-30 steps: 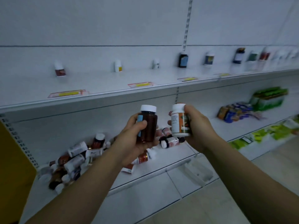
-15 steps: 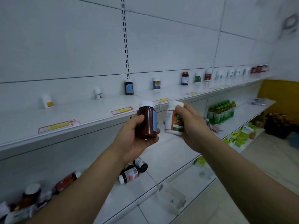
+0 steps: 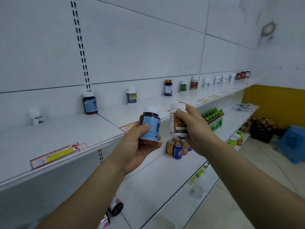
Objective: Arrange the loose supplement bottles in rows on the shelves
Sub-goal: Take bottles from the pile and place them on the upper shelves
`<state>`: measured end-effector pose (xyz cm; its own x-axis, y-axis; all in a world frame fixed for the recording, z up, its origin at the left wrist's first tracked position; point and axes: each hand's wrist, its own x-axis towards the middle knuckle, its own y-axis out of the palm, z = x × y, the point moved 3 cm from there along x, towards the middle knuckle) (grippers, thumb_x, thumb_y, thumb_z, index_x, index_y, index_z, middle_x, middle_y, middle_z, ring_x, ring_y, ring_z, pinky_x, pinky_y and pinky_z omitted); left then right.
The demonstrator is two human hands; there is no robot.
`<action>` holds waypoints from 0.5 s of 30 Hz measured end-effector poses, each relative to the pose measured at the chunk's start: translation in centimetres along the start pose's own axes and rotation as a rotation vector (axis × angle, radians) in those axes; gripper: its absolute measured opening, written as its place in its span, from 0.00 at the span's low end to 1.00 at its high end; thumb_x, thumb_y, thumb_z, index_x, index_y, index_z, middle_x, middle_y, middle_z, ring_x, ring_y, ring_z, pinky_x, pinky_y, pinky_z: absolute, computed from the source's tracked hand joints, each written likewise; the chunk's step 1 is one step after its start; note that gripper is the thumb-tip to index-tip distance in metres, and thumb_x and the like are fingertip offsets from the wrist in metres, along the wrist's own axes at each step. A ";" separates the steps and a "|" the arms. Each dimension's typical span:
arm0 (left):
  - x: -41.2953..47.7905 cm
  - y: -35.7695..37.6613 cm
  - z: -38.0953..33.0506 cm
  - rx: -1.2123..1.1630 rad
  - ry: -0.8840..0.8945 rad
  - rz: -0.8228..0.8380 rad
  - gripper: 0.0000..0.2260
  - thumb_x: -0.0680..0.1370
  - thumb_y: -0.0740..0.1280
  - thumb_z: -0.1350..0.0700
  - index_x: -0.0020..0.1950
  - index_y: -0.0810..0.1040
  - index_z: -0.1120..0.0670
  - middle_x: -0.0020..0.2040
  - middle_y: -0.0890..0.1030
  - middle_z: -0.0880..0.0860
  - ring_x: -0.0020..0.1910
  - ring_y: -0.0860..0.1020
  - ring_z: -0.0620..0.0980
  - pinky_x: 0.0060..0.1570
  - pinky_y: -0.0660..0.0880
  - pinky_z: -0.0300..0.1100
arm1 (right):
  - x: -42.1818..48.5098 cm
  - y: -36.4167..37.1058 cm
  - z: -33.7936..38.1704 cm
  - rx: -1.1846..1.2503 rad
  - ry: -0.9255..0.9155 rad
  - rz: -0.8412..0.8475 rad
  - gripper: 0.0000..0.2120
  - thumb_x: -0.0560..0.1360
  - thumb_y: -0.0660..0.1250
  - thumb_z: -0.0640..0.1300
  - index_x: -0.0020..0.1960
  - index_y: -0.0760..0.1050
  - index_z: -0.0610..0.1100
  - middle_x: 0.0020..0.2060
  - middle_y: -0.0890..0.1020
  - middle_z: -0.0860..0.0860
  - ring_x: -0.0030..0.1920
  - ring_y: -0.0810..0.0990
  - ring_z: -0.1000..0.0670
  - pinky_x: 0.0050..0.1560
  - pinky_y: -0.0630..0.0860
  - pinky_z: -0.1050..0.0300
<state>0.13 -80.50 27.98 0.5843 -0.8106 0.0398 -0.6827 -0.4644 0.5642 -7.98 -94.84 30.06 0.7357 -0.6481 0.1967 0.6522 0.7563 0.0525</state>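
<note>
Brown bottle shifted along shelf edge.

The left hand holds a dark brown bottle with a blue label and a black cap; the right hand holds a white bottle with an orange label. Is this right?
Only the cap is wrong: the head view shows it white. The left hand holds the dark brown bottle with a blue label, the right hand the white bottle with an orange label.
</note>
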 end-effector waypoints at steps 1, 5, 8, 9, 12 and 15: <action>0.8 0.2 0.1 0.040 0.022 -0.008 0.16 0.71 0.64 0.56 0.59 0.74 0.55 0.46 0.77 0.57 0.43 0.77 0.53 0.36 0.80 0.45 | 0.8 -0.4 -0.2 -0.029 0.005 -0.002 0.25 0.70 0.68 0.58 0.66 0.70 0.54 0.54 0.81 0.45 0.55 0.81 0.43 0.57 0.78 0.39; 4.6 2.3 1.0 0.143 0.123 -0.039 0.14 0.80 0.58 0.56 0.65 0.72 0.50 0.53 0.80 0.56 0.47 0.79 0.53 0.42 0.78 0.50 | 4.6 -3.3 -0.9 -0.017 -0.004 0.010 0.18 0.75 0.65 0.58 0.61 0.73 0.50 0.52 0.82 0.45 0.53 0.81 0.44 0.58 0.77 0.41; 7.7 4.9 2.6 0.116 0.147 -0.050 0.16 0.82 0.54 0.56 0.68 0.70 0.50 0.56 0.79 0.58 0.47 0.79 0.56 0.39 0.78 0.50 | 7.2 -6.7 -1.0 -0.008 0.036 0.022 0.15 0.78 0.60 0.58 0.59 0.74 0.51 0.51 0.82 0.46 0.53 0.81 0.46 0.57 0.78 0.45; 8.7 5.9 3.3 0.095 0.144 -0.056 0.16 0.82 0.53 0.56 0.68 0.70 0.51 0.56 0.79 0.59 0.47 0.79 0.56 0.40 0.78 0.50 | 8.0 -8.1 -1.0 0.029 0.062 0.034 0.14 0.79 0.59 0.59 0.57 0.73 0.52 0.51 0.81 0.46 0.53 0.81 0.46 0.57 0.78 0.46; 11.4 9.5 6.0 0.062 0.141 -0.088 0.15 0.81 0.54 0.54 0.65 0.72 0.54 0.52 0.79 0.59 0.45 0.78 0.55 0.40 0.78 0.49 | 10.1 -12.8 -0.9 0.164 0.139 0.066 0.13 0.79 0.58 0.59 0.53 0.73 0.50 0.47 0.80 0.45 0.47 0.80 0.46 0.55 0.77 0.48; 14.1 13.3 8.8 0.100 0.154 -0.134 0.12 0.79 0.58 0.59 0.62 0.71 0.52 0.50 0.78 0.58 0.46 0.79 0.55 0.38 0.79 0.47 | 11.7 -17.9 -0.7 0.232 0.165 0.084 0.18 0.79 0.58 0.59 0.56 0.73 0.46 0.47 0.80 0.42 0.44 0.79 0.46 0.51 0.76 0.50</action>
<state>-4.57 -101.21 28.80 0.7277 -0.6786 0.0998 -0.6300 -0.6037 0.4885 -10.89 -116.04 30.74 0.8174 -0.5740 0.0489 0.5427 0.7958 0.2687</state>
